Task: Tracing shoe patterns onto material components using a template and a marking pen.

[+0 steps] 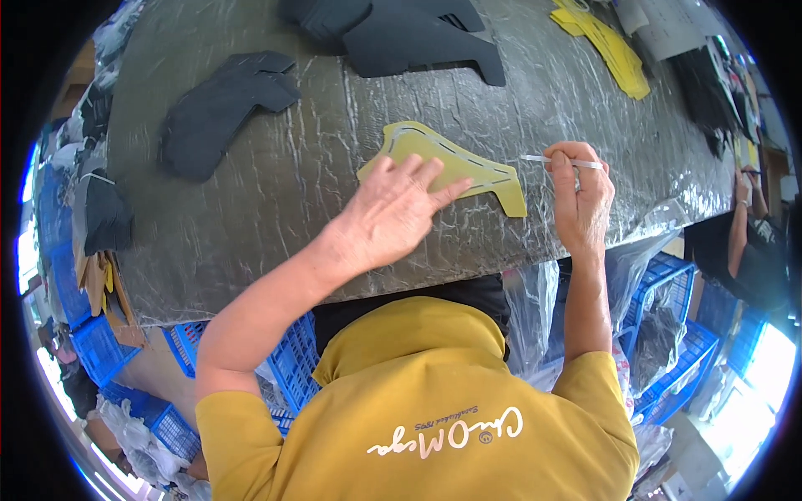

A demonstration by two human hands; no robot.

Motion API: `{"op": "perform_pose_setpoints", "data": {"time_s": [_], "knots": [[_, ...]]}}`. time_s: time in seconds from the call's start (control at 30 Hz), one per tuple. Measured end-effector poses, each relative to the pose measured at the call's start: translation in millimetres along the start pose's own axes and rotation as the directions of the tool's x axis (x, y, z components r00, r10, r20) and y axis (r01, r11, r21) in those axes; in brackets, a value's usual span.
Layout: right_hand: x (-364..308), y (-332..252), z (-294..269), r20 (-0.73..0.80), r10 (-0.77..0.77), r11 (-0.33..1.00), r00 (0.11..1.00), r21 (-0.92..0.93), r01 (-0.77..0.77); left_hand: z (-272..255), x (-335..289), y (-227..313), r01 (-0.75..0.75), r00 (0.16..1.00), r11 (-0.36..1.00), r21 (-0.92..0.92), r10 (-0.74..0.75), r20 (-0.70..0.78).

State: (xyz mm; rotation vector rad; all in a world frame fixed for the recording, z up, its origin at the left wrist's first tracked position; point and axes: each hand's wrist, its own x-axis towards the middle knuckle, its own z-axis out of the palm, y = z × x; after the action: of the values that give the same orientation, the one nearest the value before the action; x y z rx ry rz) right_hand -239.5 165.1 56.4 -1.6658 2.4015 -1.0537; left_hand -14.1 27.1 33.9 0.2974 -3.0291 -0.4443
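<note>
I see the left hand (393,209) lying flat and open, pressing the yellow template (493,179) onto the plastic-wrapped table (292,167). My right hand (581,200) pinches a silver pen (560,160) just beside the template's right end. 2 dark cut pieces (221,108) lie well apart, upper left.
</note>
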Motion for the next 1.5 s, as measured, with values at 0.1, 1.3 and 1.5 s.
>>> {"op": "perform_pose_setpoints", "data": {"time_s": [0.1,1.3,1.5], "knots": [[11.4,-16.6,12.6,0.112,0.13,0.938,0.985,0.309,-0.159,10.0,-5.5,17.6,0.058,0.996,0.987,0.147,-0.048,-0.07],[66.0,-54.0,79.9,0.337,-0.419,0.894,0.843,0.315,0.318,44.2,-12.9,38.9,0.189,0.962,0.935,0.301,-0.114,-0.249],[67.1,-47.6,84.8,0.193,-0.348,0.925,0.917,0.231,0.302,33.8,-11.7,39.6,0.199,0.959,0.929,0.313,-0.119,-0.256]]}}
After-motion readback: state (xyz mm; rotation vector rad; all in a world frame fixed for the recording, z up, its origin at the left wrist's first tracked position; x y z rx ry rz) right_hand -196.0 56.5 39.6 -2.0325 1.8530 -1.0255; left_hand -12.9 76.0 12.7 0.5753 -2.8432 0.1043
